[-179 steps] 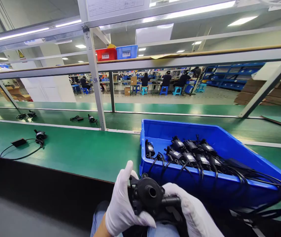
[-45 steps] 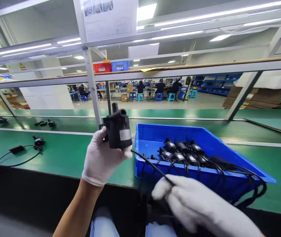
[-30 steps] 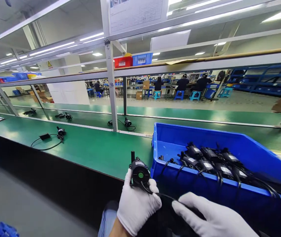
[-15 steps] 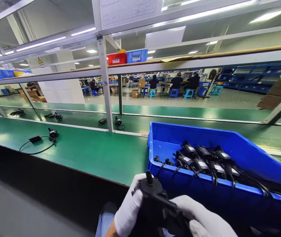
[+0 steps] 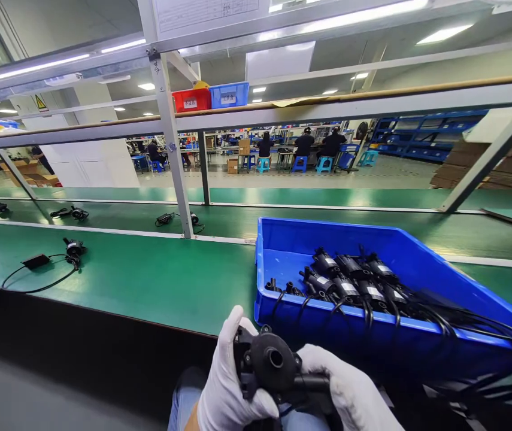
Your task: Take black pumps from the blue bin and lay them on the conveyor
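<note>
Both my hands wear white gloves and hold one black pump (image 5: 273, 362) above my lap, in front of the bench edge. Its round face with a central opening is turned up toward me, and a pipe stub points right. My left hand (image 5: 231, 377) wraps its left side, thumb below and fingers behind. My right hand (image 5: 345, 383) grips the right side near the stub; some of its fingers are hidden. Just beyond, a blue bin (image 5: 327, 230) stands on the bench, with several black pumps (image 5: 348, 287) inside and their cables hanging over its front rim.
On the green bench (image 5: 157, 269), a pump with a cable and small black box (image 5: 35, 261) lies at left. More cabled units (image 5: 76, 213) lie on the strip behind. A metal post (image 5: 172, 143) and shelf with red bin (image 5: 191, 100) rise ahead. Several people sit far back.
The pump has been turned so its round face with the opening now points toward me. My left hand has shifted around its side. The view has swung slightly right.
</note>
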The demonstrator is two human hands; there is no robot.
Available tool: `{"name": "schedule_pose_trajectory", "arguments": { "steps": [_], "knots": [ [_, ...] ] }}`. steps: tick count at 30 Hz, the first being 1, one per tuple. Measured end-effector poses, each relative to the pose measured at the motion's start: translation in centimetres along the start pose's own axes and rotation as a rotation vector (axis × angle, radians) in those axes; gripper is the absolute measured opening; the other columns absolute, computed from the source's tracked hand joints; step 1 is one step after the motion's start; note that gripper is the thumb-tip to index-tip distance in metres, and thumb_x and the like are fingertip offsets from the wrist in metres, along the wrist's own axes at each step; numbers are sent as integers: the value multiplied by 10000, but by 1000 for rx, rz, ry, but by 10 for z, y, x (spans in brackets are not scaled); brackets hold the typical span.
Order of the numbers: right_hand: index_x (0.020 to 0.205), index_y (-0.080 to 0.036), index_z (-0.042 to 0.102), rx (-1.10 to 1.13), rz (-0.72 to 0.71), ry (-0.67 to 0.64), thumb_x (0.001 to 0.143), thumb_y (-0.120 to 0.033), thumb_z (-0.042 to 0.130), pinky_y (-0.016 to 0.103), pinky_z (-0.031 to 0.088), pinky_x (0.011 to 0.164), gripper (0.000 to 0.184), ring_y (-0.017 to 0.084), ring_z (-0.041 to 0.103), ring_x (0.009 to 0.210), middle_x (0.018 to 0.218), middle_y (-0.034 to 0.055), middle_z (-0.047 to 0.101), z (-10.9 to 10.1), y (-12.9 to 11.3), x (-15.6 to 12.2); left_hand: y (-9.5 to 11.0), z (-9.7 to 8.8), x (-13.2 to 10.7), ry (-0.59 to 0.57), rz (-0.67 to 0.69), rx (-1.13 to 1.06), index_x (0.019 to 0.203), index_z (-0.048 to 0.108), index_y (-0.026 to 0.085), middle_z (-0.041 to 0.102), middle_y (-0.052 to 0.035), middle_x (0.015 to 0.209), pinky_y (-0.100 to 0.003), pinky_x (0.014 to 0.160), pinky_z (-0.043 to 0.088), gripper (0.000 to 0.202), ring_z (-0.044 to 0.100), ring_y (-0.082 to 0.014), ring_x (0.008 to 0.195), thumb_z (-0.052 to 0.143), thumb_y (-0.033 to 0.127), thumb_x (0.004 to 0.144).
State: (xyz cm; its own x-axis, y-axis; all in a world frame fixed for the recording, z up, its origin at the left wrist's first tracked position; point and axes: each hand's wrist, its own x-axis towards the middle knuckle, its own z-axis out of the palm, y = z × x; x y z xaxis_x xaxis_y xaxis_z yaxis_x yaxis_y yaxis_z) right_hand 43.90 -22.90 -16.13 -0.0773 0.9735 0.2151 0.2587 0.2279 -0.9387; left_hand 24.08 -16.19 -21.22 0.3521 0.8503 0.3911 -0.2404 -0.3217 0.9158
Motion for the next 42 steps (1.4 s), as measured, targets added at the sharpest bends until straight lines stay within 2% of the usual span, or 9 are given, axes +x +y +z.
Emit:
{"name": "schedule_pose_trajectory", "arguments": {
  "steps": [3,6,11,20,23,27,32,38,42],
  "knots": [
    [824,-212,715,18,-30,21,938,-877,311,266,567,644,787,203,652,690,784,67,686,0,11,-1,9,2,2,0,-34,23,1596,258,220,565,-118,1219,-417,993,469,1301,623,-268,1000,804,835,589],
    [849,-213,725,61,18,52,949,-858,334,274,579,667,760,211,659,712,801,72,685,-2,18,-3,13,3,2,-14,-56,61,1604,235,197,555,-138,1255,-437,1043,447,1338,619,-295,1059,790,852,577],
    [868,-216,743,146,56,-29,853,-952,374,265,565,661,823,206,649,720,811,69,683,-6,25,-4,16,2,1,-33,-46,101,1607,232,176,564,-158,1262,-449,1056,440,1364,627,-313,1072,756,881,563],
    [896,-222,738,66,13,-42,945,-869,314,259,564,700,776,209,680,761,852,68,700,-2,15,-2,16,-4,0,-11,-25,71,1586,290,177,579,-156,1246,-448,1042,447,1354,632,-306,1032,797,860,533],
    [884,-217,732,62,25,-51,916,-904,299,260,539,653,813,200,630,704,812,68,668,-2,21,0,19,-4,1,5,-53,70,1585,322,151,589,-168,1253,-458,1074,431,1354,622,-326,1068,821,841,532],
    [839,-211,713,77,134,-15,862,-963,276,257,480,595,870,178,537,662,782,56,619,-4,18,1,24,-1,2,27,-134,8,1590,355,153,588,-170,1270,-468,1101,420,1388,603,-362,1134,908,771,477],
    [764,-208,707,89,183,56,809,-1003,333,251,509,637,880,180,578,692,773,53,635,-5,6,3,32,4,6,100,-194,-75,1533,471,152,600,-161,1249,-467,1110,422,1369,578,-397,1189,997,669,380],
    [801,-215,710,58,105,46,900,-900,387,248,543,656,764,190,627,713,800,54,668,-9,22,5,37,6,6,131,-207,-109,1509,512,151,610,-161,1241,-474,1107,439,1327,583,-412,1208,1037,576,367],
    [809,-217,710,-56,67,8,972,-726,535,206,536,642,563,156,616,694,769,28,642,-11,14,7,33,0,4,39,-145,-78,1572,443,179,593,-182,1350,-501,1169,400,1355,590,-412,1242,1023,584,415]
  ]
}}
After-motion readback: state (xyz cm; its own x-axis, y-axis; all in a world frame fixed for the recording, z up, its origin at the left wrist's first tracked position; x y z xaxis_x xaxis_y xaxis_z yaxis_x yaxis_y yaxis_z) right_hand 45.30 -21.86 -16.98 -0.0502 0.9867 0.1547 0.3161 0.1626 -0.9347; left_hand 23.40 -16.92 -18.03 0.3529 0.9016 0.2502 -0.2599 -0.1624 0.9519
